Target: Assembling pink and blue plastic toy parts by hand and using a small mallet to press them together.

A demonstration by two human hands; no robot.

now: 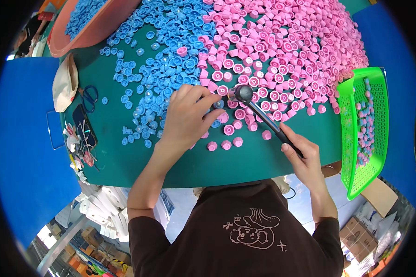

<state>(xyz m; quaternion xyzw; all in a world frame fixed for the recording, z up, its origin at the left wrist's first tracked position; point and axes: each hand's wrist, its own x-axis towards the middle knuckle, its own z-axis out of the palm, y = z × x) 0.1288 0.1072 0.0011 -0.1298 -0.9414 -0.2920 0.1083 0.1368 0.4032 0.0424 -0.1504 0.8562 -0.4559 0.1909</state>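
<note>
In my right hand is a hammer, gripped by its dark handle. Its round metal head hovers close to the fingertips of my left hand. Thumb and forefinger of that hand pinch around a small blue plastic piece, which they partly cover. Behind and left of the hand lie many loose blue pieces, cap-like and small. To the right spreads a large heap of pink cup-shaped pieces, with a few single pink ones nearer to me.
A green mesh basket with mixed pink and blue pieces hangs over the table's right edge. At the far left stands a salmon basin of blue pieces. A cloth pouch, blue-handled scissors and a phone line the left edge.
</note>
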